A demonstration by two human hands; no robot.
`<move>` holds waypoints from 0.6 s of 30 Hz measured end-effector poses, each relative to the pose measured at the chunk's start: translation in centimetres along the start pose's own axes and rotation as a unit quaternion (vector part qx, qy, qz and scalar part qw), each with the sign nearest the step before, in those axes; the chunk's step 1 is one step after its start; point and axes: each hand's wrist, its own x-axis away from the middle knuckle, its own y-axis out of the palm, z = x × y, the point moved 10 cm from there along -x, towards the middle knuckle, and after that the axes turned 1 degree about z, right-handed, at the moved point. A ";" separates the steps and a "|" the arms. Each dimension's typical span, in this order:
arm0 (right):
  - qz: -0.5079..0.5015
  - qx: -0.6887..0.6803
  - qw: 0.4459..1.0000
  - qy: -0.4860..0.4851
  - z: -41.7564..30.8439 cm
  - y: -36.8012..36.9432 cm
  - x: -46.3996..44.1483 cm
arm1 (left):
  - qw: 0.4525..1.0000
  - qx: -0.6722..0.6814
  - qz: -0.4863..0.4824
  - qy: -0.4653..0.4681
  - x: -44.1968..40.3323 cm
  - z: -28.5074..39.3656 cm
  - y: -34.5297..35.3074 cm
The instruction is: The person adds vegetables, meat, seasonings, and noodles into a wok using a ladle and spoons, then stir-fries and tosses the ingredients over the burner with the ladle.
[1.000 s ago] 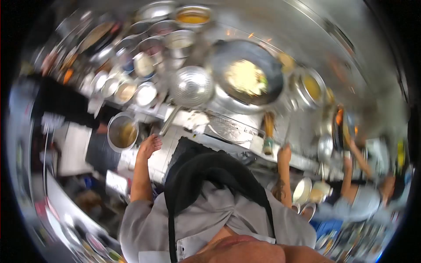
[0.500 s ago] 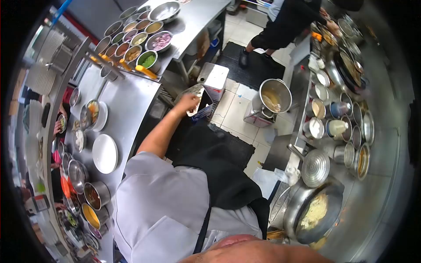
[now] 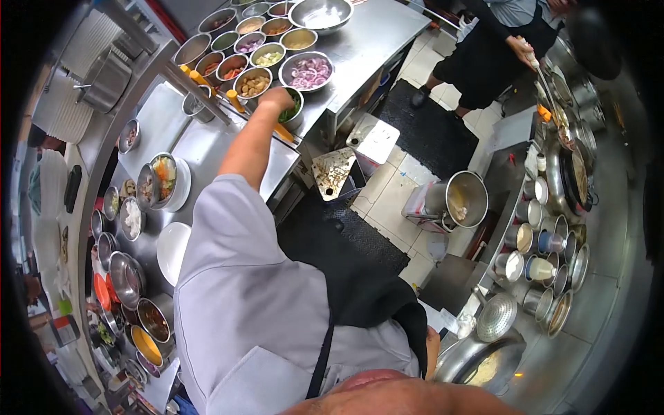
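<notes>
My L hand [image 3: 277, 102] was down at the greens bowl [image 3: 296, 124], top ctr of the frame, fingers over or in the chopped greens [image 3: 291, 109]. Couldn't tell if it was pinching any: fingertips hidden. Chopped purple onion [image 3: 308, 72] sat just beside, up & right, w/ the brown chunks [image 3: 254, 86] just left of my hand. R hand was out of view at the bottom, only a bit of R forearm [image 3: 432, 349] showing, so no telling what it held, if anything.

Progress, as far as I could judge: pale yellow food [image 3: 487, 369] was already in the wok [image 3: 510, 358], lower right, partly cut off by my chin; small flame [image 3: 519, 375] by the rim. No greens showed on the part I could see. Greens not yet lifted clear of their bowl, so that bit was unfinished. Perforated ladle [image 3: 497, 317] lay just above the wok, approx. within its reach.
</notes>
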 end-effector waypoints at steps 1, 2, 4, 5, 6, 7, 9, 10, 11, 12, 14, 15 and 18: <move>-0.001 -0.005 0.999 -0.035 -0.4 0.8 -1.2 | 1.000 -0.001 0.006 0.004 -0.5 0.1 0.5; 0.028 0.058 0.996 -0.061 0.8 1.3 -2.5 | 1.000 -0.003 0.013 0.003 -0.8 -0.2 0.9; 0.081 0.179 0.973 -0.121 3.5 2.2 -4.7 | 0.997 0.030 0.064 -0.010 -0.5 -0.7 0.4; 0.090 0.195 0.968 -0.130 3.6 2.1 -5.1 | 0.998 0.034 0.058 -0.004 -0.2 -0.6 0.3; 0.087 0.197 0.967 -0.137 2.5 1.9 -5.4 | 0.998 0.039 0.052 0.005 0.2 -0.3 -0.1; 0.082 0.192 0.968 -0.142 1.7 1.6 -5.6 | 0.996 0.019 0.074 0.041 0.9 0.4 -0.8; 0.071 0.159 0.973 -0.152 -2.1 0.3 -4.7 | 0.997 0.075 0.012 0.029 0.8 -0.4 0.2; 0.068 0.145 0.974 -0.159 -3.6 -0.1 -4.1 | 0.994 0.102 -0.018 0.028 0.2 -0.4 0.4; 0.067 0.132 0.976 -0.157 -4.6 -0.4 -3.9 | 0.982 0.190 -0.004 0.008 -0.6 -1.5 0.6; 0.067 0.121 0.980 -0.145 -5.1 -0.7 -3.8 | 0.965 0.262 0.010 -0.002 -1.3 -2.6 0.9; 0.068 0.097 0.988 -0.103 -5.1 -0.9 -3.7 | 0.947 0.310 0.077 0.032 -0.9 -3.3 -1.2; 0.068 0.080 0.992 -0.072 -4.7 -1.0 -3.8 | 0.946 0.297 0.108 0.069 -0.8 -3.7 -2.2; 0.065 0.089 0.990 -0.094 -3.8 -0.6 -3.3 | 0.932 0.275 0.199 0.129 1.8 -3.7 -5.5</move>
